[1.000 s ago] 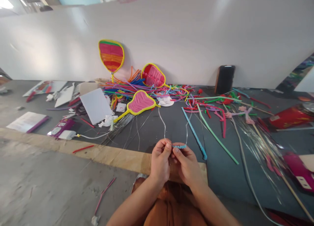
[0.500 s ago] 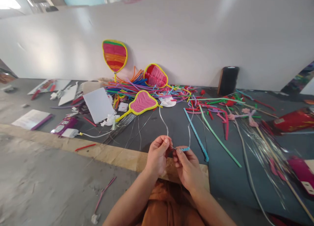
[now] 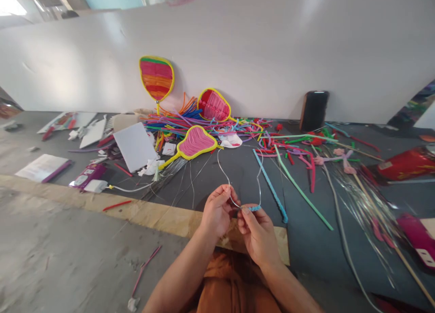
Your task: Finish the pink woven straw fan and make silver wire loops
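A thin silvery wire (image 3: 222, 170) bends upward in an open loop in front of me. My left hand (image 3: 217, 212) pinches it between thumb and fingers. A short stretch of the wire is wrapped in light-blue fuzzy stem (image 3: 254, 208), and my right hand (image 3: 258, 233) is closed on the end of that wrap. Both hands are close together over the table's near edge. Just right of them lies a twisted light-blue strip (image 3: 271, 186). Beyond the left hand rests a pink fan-shaped piece (image 3: 197, 143) with a yellow fuzzy rim and handle.
Colourful fuzzy stems (image 3: 183, 119) are heaped at the back. Two more rimmed fan shapes lean there, one striped (image 3: 157, 79). A phone (image 3: 314, 111) stands against the white panel (image 3: 258, 55). A red can (image 3: 408, 163) lies right; a white card (image 3: 134, 145) rests left.
The wire between my hands now shows as a clear curve down to the right fingers. My left fingers have loosened slightly along it. The view has shifted a little.
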